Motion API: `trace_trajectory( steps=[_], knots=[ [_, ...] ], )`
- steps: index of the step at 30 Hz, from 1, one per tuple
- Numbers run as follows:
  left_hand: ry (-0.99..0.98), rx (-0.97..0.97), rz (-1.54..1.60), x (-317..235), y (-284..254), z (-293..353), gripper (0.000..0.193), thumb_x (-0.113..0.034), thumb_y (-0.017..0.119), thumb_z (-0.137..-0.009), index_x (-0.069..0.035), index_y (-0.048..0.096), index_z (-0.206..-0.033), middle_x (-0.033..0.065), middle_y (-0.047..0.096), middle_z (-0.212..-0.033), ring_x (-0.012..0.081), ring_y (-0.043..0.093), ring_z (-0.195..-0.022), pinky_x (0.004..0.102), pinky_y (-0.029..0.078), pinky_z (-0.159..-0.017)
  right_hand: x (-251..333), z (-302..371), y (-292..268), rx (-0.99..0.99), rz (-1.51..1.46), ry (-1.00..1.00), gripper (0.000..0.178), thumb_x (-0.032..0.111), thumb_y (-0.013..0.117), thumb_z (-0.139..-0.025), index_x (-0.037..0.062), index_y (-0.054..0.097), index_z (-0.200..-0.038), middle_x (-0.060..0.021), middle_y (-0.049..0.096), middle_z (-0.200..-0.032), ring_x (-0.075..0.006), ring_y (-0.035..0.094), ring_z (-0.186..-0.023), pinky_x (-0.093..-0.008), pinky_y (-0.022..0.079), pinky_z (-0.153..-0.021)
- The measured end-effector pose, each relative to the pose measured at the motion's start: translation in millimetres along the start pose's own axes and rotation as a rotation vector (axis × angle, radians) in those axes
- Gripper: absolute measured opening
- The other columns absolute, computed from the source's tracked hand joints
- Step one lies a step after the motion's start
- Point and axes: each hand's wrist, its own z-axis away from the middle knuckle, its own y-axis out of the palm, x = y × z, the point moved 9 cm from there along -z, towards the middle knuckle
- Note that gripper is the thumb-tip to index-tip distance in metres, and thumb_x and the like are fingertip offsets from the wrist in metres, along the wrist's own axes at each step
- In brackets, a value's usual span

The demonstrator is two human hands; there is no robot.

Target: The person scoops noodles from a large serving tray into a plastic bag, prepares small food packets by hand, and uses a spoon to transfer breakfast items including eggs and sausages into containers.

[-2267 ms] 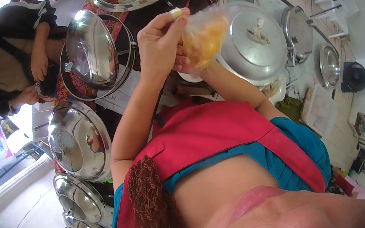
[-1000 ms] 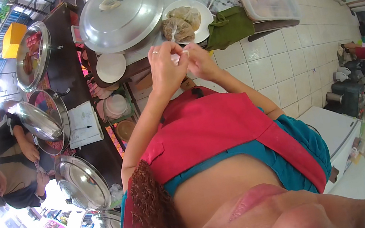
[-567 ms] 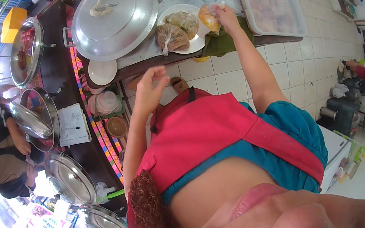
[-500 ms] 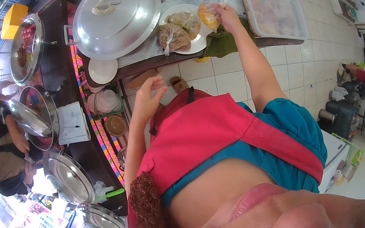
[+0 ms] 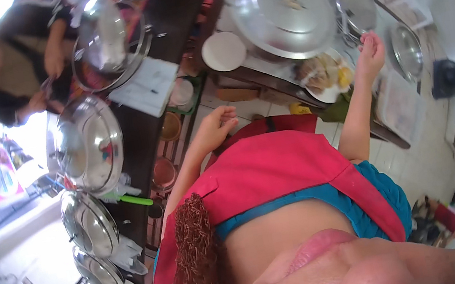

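Observation:
My right hand is raised beside the white plate, its fingers curled together with nothing visible in them. On that plate lie tied clear bags of brownish food and a small bag of yellow food. A large lidded aluminium pot stands just beyond the plate. In front of my red apron, my left hand hovers with loosely bent fingers and holds nothing. A green cloth hangs at the table edge under my right forearm.
A white round plate lies left of the pot. Metal lids and a clear plastic box are to the right. On the dark left counter stand lidded steel pans, an open notebook and a green-handled utensil. Another person stands behind it.
My right hand has let go of the bag of yellow food, now on the plate, and has lifted away. My view has turned left, shifting the tables; my left hand stays near the apron.

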Motion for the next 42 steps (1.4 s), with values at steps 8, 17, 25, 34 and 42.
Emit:
trace_trajectory(
  steps=[8, 17, 25, 34, 42],
  knots=[
    [0.281, -0.872, 0.210, -34, -218, 41, 0.021, -0.009, 0.060, -0.093, 0.000, 0.058, -0.112, 0.0048, 0.063, -0.103, 0.0103, 0.058, -0.091, 0.0242, 0.047, -0.081, 183, 127, 252, 1.066, -0.101, -0.378, 0.018, 0.014, 0.056, -0.093, 0.0015, 0.065, -0.102, -0.0069, 0.069, -0.088, -0.0137, 0.065, -0.085, -0.0262, 0.050, -0.077],
    [0.177, -1.404, 0.015, -14, -385, 4, 0.064, -0.020, 0.070, -0.083, 0.009, 0.039, -0.131, 0.0227, 0.046, -0.130, 0.0264, 0.051, -0.116, 0.0355, 0.043, -0.096, 161, 137, 511, 1.181, 0.323, -0.816, 0.026, 0.023, 0.059, -0.085, 0.0046, 0.064, -0.104, -0.0157, 0.068, -0.097, -0.0331, 0.064, -0.093, -0.0394, 0.049, -0.082],
    [0.142, -1.490, 0.180, 11, -425, -11, 0.043, -0.012, 0.068, -0.085, 0.006, 0.051, -0.120, 0.0166, 0.061, -0.107, 0.0195, 0.061, -0.091, 0.0289, 0.049, -0.079, 121, 128, 620, 1.106, 0.949, -0.999, 0.029, 0.021, 0.056, -0.085, 0.0082, 0.058, -0.112, -0.0107, 0.065, -0.111, -0.0291, 0.049, -0.122, -0.0507, 0.040, -0.095],
    [0.176, -1.568, -0.158, -14, -432, -15, 0.018, -0.006, 0.063, -0.087, 0.000, 0.055, -0.102, 0.0091, 0.060, -0.087, 0.0177, 0.058, -0.078, 0.0297, 0.046, -0.072, 166, 118, 599, 1.143, 0.572, -1.159, 0.021, 0.023, 0.058, -0.083, 0.0120, 0.064, -0.101, -0.0152, 0.067, -0.087, -0.0313, 0.066, -0.082, -0.0417, 0.051, -0.072],
    [0.586, -1.535, -0.832, -174, -409, -50, 0.021, 0.003, 0.056, -0.085, -0.004, 0.062, -0.104, 0.0104, 0.060, -0.092, 0.0250, 0.059, -0.082, 0.0336, 0.048, -0.072, 90, 61, 540, 1.528, 0.059, 0.345, 0.018, 0.019, 0.047, -0.096, 0.0040, 0.057, -0.094, 0.0010, 0.046, -0.061, -0.0100, 0.045, -0.051, -0.0266, 0.038, -0.050]
  ],
)
